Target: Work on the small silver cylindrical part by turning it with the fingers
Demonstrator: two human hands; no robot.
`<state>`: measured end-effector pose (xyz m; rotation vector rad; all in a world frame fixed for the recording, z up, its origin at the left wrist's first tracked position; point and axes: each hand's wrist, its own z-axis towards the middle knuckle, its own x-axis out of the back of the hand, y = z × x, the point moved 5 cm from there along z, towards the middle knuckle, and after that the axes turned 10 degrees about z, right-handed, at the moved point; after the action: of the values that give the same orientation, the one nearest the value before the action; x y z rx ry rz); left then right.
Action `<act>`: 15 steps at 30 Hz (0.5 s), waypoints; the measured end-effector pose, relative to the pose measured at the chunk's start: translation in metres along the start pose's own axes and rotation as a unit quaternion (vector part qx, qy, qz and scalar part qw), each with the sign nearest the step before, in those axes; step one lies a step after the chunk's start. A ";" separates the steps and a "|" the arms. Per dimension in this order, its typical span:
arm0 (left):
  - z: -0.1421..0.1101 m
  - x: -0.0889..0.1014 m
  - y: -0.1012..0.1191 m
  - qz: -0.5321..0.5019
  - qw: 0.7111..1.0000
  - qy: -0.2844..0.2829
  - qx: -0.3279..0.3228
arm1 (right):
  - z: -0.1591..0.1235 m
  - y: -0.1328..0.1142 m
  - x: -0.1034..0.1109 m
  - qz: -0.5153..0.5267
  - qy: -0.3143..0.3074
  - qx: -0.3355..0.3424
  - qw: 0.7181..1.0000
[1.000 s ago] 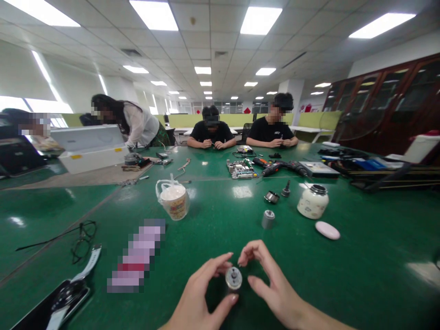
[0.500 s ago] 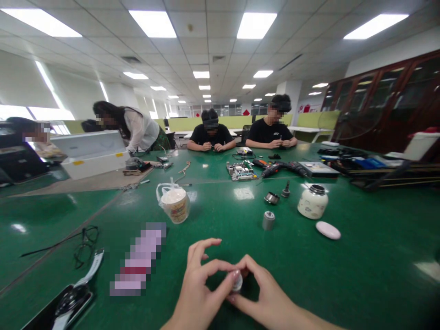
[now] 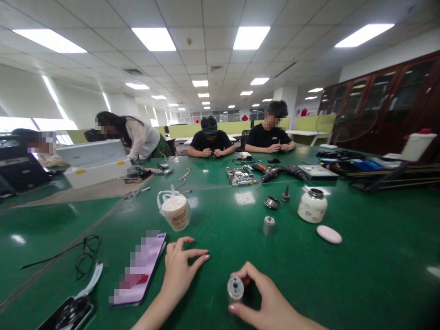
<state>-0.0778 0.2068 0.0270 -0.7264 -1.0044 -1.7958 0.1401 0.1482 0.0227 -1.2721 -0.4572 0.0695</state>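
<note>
My right hand (image 3: 263, 293) grips a small silver metal cylinder (image 3: 235, 289), like a small motor, between thumb and forefinger. Its round end, with a dark hole at the centre, faces up toward me. My left hand (image 3: 180, 261) is off to the left, fingers apart and nothing visible in them, close to a flat pinkish, partly blurred-out phone-like object (image 3: 146, 270). Beyond my right hand stands a second silver cylinder (image 3: 269, 226). Behind it are a hollow metal ring-shaped part (image 3: 272, 203) and a dark gear-like part (image 3: 285, 194).
A cream jar (image 3: 312, 206) and a pale pink oval object (image 3: 329, 234) are at right. Left lie a bagged paper cup (image 3: 176, 213), glasses (image 3: 87, 256) and a watch (image 3: 74, 305). Farther back are a circuit board (image 3: 241, 175), power drills (image 3: 271, 174) and several people.
My left hand has come away from the cylinder and moved left, its fingers spreading. The right hand alone now holds the cylinder, its end in plain sight. The view has tilted slightly upward.
</note>
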 end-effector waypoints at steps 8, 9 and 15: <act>-0.023 0.029 0.084 -0.226 0.960 -0.099 -0.129 | -0.001 0.005 -0.001 0.001 0.002 0.018 1.000; -0.026 0.029 0.088 -0.238 0.956 -0.107 -0.131 | -0.001 0.005 -0.001 0.002 0.001 0.020 1.000; -0.031 0.024 0.090 -0.223 0.953 -0.157 -0.132 | -0.001 0.007 -0.002 0.004 -0.008 0.014 1.000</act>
<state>-0.0067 0.1478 0.0605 -1.0377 -1.2221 -2.2862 0.1402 0.1484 0.0157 -1.2459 -0.4632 0.0930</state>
